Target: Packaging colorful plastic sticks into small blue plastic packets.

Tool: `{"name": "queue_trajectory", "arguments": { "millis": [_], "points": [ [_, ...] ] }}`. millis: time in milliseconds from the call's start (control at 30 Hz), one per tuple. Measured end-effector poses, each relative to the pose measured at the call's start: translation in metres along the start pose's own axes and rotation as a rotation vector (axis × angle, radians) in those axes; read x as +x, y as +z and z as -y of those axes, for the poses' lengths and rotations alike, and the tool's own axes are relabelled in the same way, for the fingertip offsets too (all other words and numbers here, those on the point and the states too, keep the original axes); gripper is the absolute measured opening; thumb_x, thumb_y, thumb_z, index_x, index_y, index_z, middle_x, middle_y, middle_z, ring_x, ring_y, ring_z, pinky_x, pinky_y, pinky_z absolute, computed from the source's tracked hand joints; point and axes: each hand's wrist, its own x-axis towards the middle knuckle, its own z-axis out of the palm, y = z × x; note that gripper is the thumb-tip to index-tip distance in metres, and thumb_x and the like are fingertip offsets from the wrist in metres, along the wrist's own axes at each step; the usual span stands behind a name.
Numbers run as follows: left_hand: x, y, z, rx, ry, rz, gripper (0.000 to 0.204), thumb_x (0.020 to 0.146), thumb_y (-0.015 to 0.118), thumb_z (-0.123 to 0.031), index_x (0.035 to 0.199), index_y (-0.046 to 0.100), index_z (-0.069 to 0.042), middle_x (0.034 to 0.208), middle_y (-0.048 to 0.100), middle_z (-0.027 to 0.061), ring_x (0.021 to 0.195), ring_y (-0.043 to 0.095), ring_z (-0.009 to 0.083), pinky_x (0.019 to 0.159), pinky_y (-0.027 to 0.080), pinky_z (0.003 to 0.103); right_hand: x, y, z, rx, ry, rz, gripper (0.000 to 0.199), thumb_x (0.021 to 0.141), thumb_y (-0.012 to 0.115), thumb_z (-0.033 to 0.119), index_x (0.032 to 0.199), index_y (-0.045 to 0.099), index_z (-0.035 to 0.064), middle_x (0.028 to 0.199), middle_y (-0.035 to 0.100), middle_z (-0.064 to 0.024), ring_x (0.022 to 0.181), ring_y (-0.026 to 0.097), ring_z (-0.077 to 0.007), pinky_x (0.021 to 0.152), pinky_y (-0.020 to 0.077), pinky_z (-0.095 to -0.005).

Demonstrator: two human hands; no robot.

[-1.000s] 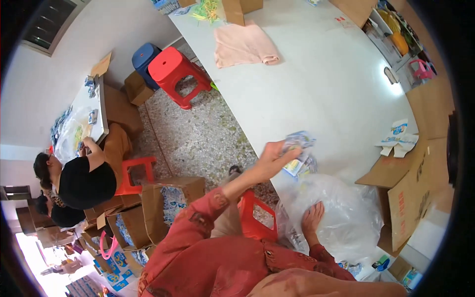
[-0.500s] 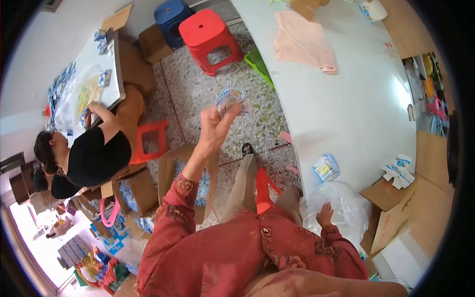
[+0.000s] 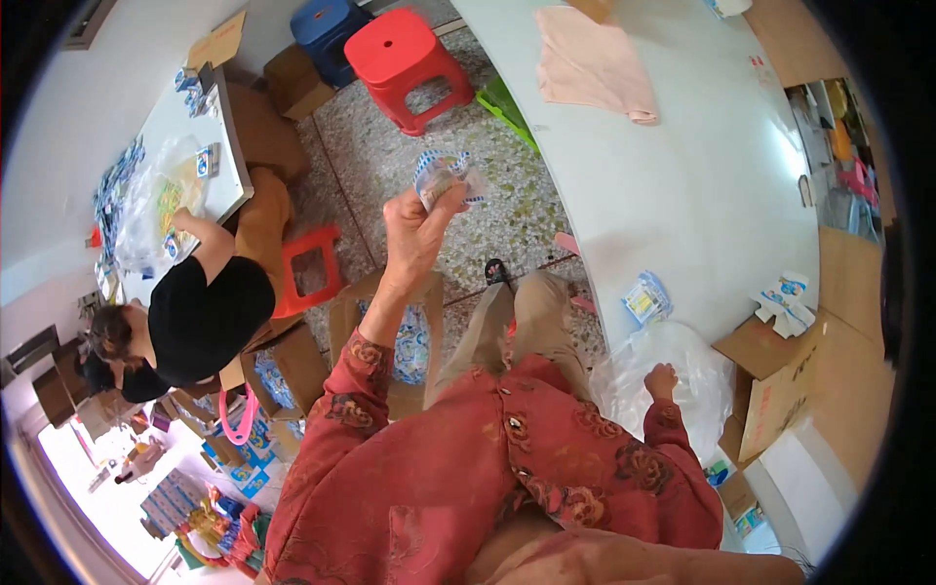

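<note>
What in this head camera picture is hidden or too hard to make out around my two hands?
- Head view: the small blue and white packet in the left hand is blurred, and its fingers cover its lower part.
- Head view: the right hand rests on a clear plastic bag; its contents cannot be told through glare.
- Head view: the cardboard box below the left arm is partly hidden by it.

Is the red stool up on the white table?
No, the red stool stands on the speckled floor, beside the white table.

Bare floor (image 3: 429,185) open ahead; open carton (image 3: 390,331) below raised left hand (image 3: 414,229), seemingly near
</note>
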Motion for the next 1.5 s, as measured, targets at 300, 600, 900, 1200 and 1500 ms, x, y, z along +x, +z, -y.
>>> {"name": "queue_trajectory", "arguments": {
  "millis": [300,600,900,1200,1500],
  "points": [
    [0.012,0.009,-0.009,0.189,-0.014,0.085,0.011,0.084,0.064,-0.006,0.090,0.068,0.002,0.079,0.066,0.0003,0.070,0.058,0.0056,0.062,0.049,0.022,-0.079,-0.291,0.189,0.859,-0.761,-0.612,0.024,0.083,0.057,0.008,0.106,0.059,0.0005,0.106,0.061,-0.0143,0.094,0.060,-0.0297,0.077,0.0501,-0.0355],
    [0.065,0.029,-0.052,0.509,0.266,-0.004,0.010,0.078,0.066,-0.007,0.088,0.066,-0.004,0.065,0.057,0.0142,0.053,0.055,0.0182,0.052,0.043,0.030,-0.140,-0.474,0.308,0.844,-1.395,-1.277,0.035,0.069,0.070,0.001,0.103,0.062,0.0050,0.102,0.058,-0.0073,0.076,0.061,-0.0196,0.063,0.0512,-0.0291],
    [0.132,0.037,-0.055,0.489,0.069,0.051,0.008,0.077,0.066,-0.008,0.078,0.062,-0.001,0.058,0.052,0.0132,0.048,0.047,0.0169,0.049,0.039,0.031,-0.080,-0.522,0.330,0.690,-1.597,-1.338,0.024,0.068,0.068,0.002,0.091,0.062,0.0036,0.095,0.059,-0.0073,0.069,0.062,-0.0213,0.056,0.0511,-0.0303],
    [0.185,0.028,-0.035,0.533,0.011,0.138,0.006,0.074,0.065,-0.004,0.078,0.062,0.000,0.055,0.052,0.0108,0.047,0.043,0.0108,0.047,0.038,0.029,-0.048,-0.569,0.354,0.539,-1.513,-0.769,0.014,0.073,0.067,0.010,0.082,0.058,0.0053,0.081,0.059,-0.0048,0.071,0.060,-0.0230,0.059,0.0497,-0.0328],
    [0.271,0.007,-0.027,0.372,0.133,0.092,0.016,0.071,0.062,0.000,0.087,0.064,-0.001,0.061,0.055,0.0099,0.053,0.047,0.0102,0.051,0.040,0.027,-0.042,-0.609,0.411,0.500,-1.507,-1.050,0.008,0.072,0.061,0.005,0.079,0.057,0.0036,0.084,0.056,-0.0075,0.076,0.057,-0.0233,0.062,0.0496,-0.0319]
  ]
}}
